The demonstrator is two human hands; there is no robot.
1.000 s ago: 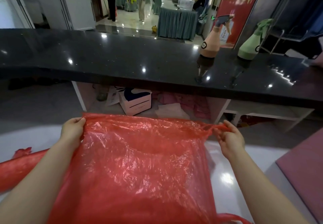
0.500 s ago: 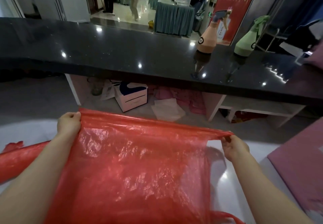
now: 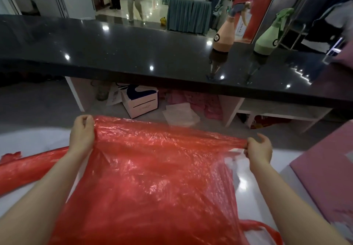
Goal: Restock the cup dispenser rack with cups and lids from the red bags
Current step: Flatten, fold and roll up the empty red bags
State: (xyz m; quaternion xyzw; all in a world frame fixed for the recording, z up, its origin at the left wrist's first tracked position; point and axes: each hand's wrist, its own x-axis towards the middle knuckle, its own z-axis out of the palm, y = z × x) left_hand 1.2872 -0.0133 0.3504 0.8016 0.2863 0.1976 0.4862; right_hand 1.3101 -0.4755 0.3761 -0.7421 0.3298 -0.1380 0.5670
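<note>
Red bag (image 3: pixel 152 178) lay flattened over the white worktop (image 3: pixel 254 197); my left hand (image 3: pixel 82 134) and right hand (image 3: pixel 259 150) pinched its far edge, pulled tauter than before. It looked empty, ready for folding.

A translucent red bag (image 3: pixel 152 178) is seen on a white surface (image 3: pixel 254 197). The counter (image 3: pixel 114 53) is glossy black; spray bottles, seemingly peach (image 3: pixel 224 38) and pale green (image 3: pixel 267 40), are noted.
</note>
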